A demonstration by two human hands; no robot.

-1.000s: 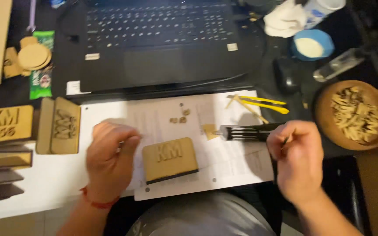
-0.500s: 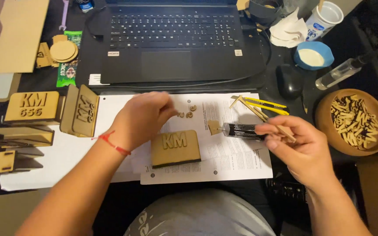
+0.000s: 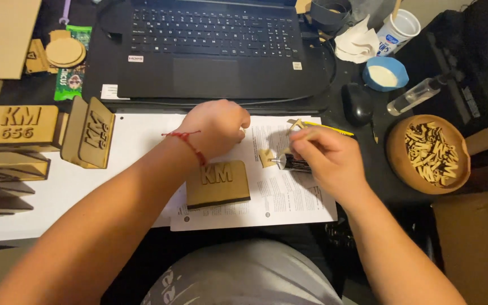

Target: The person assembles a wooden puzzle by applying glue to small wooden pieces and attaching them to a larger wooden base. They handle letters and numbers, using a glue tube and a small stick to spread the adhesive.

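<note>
A small wooden plaque [image 3: 217, 184] with raised letters lies flat on white printed paper [image 3: 289, 206] in front of me. My left hand [image 3: 217, 127] is curled just above it, fingertips pinching down at small wooden pieces on the paper; what it grips is hidden. My right hand [image 3: 326, 158] holds a dark brush [image 3: 293, 162] whose tip touches a small wooden cut-out piece [image 3: 266, 157] on the paper.
An open black laptop [image 3: 210, 51] sits behind the paper. Finished wooden plaques [image 3: 18, 124] stand at the left. At the right are a wooden bowl of cut-out letters [image 3: 429, 153], a black mouse [image 3: 357, 104], a blue glue dish [image 3: 386, 74] and yellow sticks [image 3: 329, 127].
My left hand moved up from beside the plaque to the small pieces above it. My right hand came left and lowered the brush onto the cut-out piece.
</note>
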